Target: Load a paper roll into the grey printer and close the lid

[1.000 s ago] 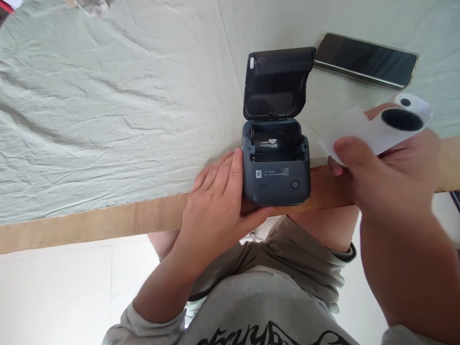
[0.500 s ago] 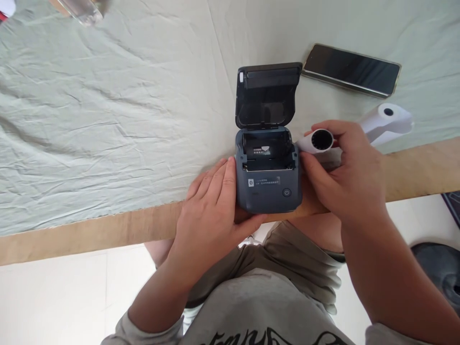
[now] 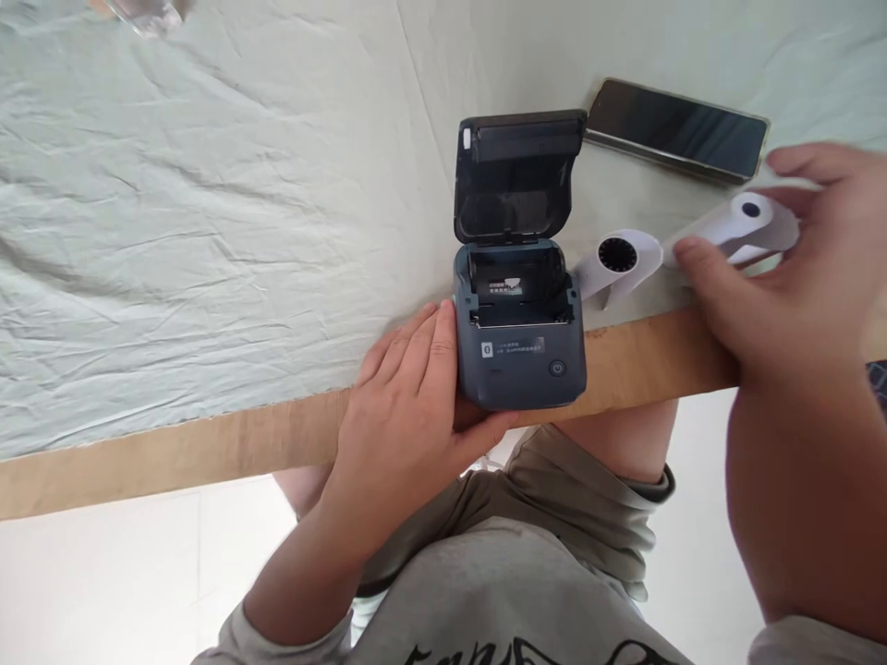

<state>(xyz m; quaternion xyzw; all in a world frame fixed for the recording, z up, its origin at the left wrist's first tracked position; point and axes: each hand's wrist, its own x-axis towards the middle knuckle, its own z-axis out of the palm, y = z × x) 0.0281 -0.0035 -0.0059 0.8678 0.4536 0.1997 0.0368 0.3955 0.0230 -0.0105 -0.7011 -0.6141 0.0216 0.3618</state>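
A dark blue label printer stands at the table's front edge with its black lid tipped up and back. The paper bay inside lies exposed. My left hand hugs the printer's left side, fingers along it and thumb across the front. Just right of the printer stands a white paper roll with a wide dark core, its loose end curling out. My right hand is spread around a second white paper roll with a narrow core, thumb on the near side and fingers beyond it; it is slightly blurred.
A smartphone lies behind the rolls, close to the printer lid's corner. Pale green cloth covers the table, leaving a bare wooden strip along the front edge. A clear object is cut off at the top left.
My right hand has let go of the wide-core roll beside the printer and moved right to the narrow-core roll. The wide-core roll's loose end has sprung out. My left hand stays on the printer.
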